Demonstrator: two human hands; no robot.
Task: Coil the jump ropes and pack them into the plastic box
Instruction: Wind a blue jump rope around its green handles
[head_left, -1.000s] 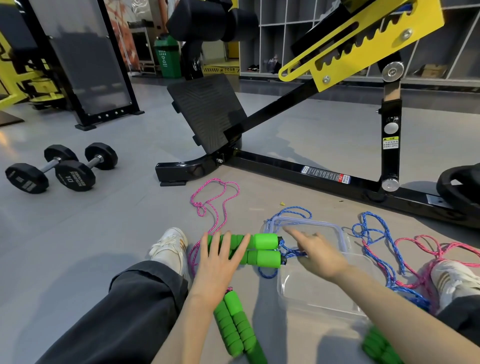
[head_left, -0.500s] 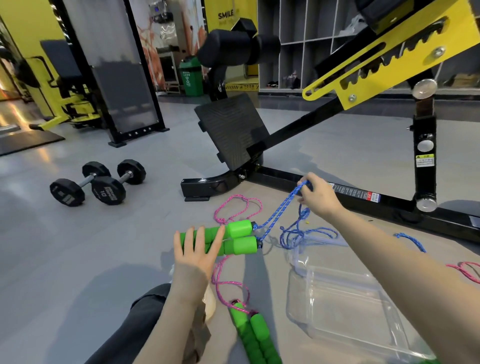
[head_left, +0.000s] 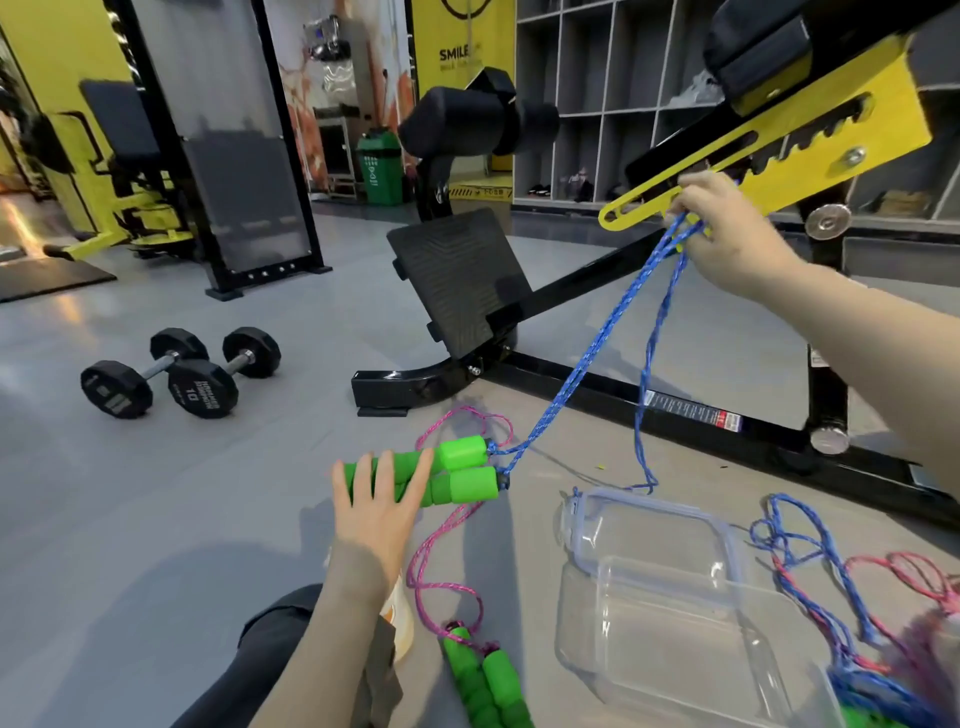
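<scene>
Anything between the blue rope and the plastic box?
Nothing visible. The plastic box sits open on the floor, its lid off at its far side; the right hand holds the blue rope up.

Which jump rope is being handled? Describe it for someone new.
Find the black bench frame crossing the floor. Just in front, two green handles lie side by side under the left hand. Their blue cord rises to the right hand; the nearer green pair trails pink cord.

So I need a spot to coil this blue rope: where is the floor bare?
Bare floor lies between the dumbbells and the left hand, and a narrower strip between the bench rail and the box lid. Crowded: pink rope runs left of the plastic box, and tangled ropes lie to its right.
</scene>
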